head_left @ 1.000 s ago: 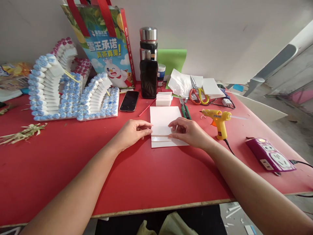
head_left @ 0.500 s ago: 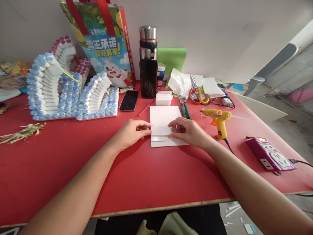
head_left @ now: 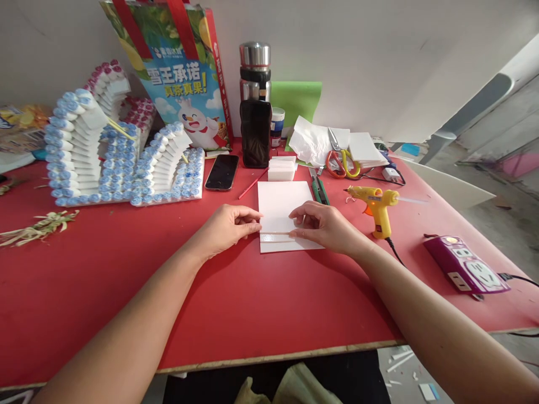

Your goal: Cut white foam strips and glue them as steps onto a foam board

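Observation:
A white foam board (head_left: 280, 203) lies flat on the red table (head_left: 126, 269). Across its near part runs a thin white strip (head_left: 274, 232), held at both ends. My left hand (head_left: 229, 227) pinches the strip's left end with fingers curled. My right hand (head_left: 322, 224) pinches the right end the same way. Both hands rest on the board's edges.
A yellow glue gun (head_left: 376, 202) stands right of the board, a purple power strip (head_left: 463, 264) beyond it. Behind are a stack of white pieces (head_left: 282, 168), a utility knife (head_left: 318, 188), scissors (head_left: 341, 157), two phones (head_left: 222, 172), a flask (head_left: 255, 73), a printed bag (head_left: 181, 73) and a blue-and-white model (head_left: 122, 157).
The white strip between my fingers has been lowered from a tilted, raised position until it lies nearly flat on the board. My hands stayed in place.

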A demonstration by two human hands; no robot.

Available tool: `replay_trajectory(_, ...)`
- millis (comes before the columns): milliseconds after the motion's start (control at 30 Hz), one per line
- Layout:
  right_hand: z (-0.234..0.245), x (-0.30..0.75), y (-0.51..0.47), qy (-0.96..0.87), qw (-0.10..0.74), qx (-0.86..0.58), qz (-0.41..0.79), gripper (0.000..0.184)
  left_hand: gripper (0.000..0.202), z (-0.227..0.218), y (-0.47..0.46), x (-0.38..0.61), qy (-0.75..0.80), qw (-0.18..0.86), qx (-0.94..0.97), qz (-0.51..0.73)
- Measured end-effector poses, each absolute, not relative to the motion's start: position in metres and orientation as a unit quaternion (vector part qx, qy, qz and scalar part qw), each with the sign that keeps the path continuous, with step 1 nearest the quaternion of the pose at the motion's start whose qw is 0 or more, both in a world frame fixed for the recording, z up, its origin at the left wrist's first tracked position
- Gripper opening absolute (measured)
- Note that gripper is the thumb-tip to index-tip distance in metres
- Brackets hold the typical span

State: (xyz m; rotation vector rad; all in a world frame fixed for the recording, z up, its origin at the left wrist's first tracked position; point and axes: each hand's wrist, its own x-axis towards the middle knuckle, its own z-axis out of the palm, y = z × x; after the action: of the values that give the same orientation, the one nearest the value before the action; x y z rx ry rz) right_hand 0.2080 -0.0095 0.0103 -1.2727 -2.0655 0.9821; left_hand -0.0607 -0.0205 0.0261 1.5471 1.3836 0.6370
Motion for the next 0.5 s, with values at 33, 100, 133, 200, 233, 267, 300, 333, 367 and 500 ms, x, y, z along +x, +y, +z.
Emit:
replay_trajectory(33, 0.0103, 0.2079, -0.0094, -0.763, 0.259, -0.469, 0.363, 0.040, 0.050, 0.0260, -0.0205, -0.0607, 0.564, 0.466, 0.631, 0.260)
replay_trajectory(100, 0.0102, 0.2077, -0.0090, -0.763, 0.260, -0.467, 0.363, 0.039, 0.050, 0.0260, -0.0205, -0.0603, 0.564, 0.465, 0.632, 0.258)
replay_trajectory(133, 0.0101, 0.2076, -0.0089, -0.763, 0.260, -0.467, 0.363, 0.039, 0.049, 0.0261, -0.0205, -0.0601, 0.565, 0.464, 0.632, 0.256)
replay_trajectory(200, 0.0100, 0.2074, -0.0087, -0.763, 0.260, -0.467, 0.362, 0.038, 0.048, 0.0264, -0.0204, -0.0597, 0.566, 0.463, 0.633, 0.253)
replay_trajectory(233, 0.0100, 0.2074, -0.0087, -0.763, 0.261, -0.467, 0.361, 0.037, 0.048, 0.0266, -0.0204, -0.0595, 0.567, 0.463, 0.633, 0.253)
replay_trajectory(267, 0.0100, 0.2074, -0.0088, -0.764, 0.261, -0.467, 0.361, 0.037, 0.048, 0.0269, -0.0204, -0.0594, 0.568, 0.463, 0.632, 0.252)
replay_trajectory(300, 0.0101, 0.2075, -0.0089, -0.764, 0.262, -0.466, 0.361, 0.036, 0.049, 0.0272, -0.0204, -0.0593, 0.568, 0.463, 0.632, 0.252)
replay_trajectory(333, 0.0102, 0.2076, -0.0090, -0.764, 0.263, -0.465, 0.361, 0.036, 0.049, 0.0276, -0.0205, -0.0591, 0.569, 0.463, 0.631, 0.252)
replay_trajectory(367, 0.0103, 0.2078, -0.0091, -0.765, 0.262, -0.464, 0.362, 0.035, 0.050, 0.0279, -0.0205, -0.0590, 0.569, 0.463, 0.632, 0.252)
replay_trajectory(500, 0.0111, 0.2077, -0.0092, -0.765, 0.259, -0.467, 0.360, 0.033, 0.050, 0.0287, -0.0209, -0.0581, 0.570, 0.461, 0.633, 0.250)
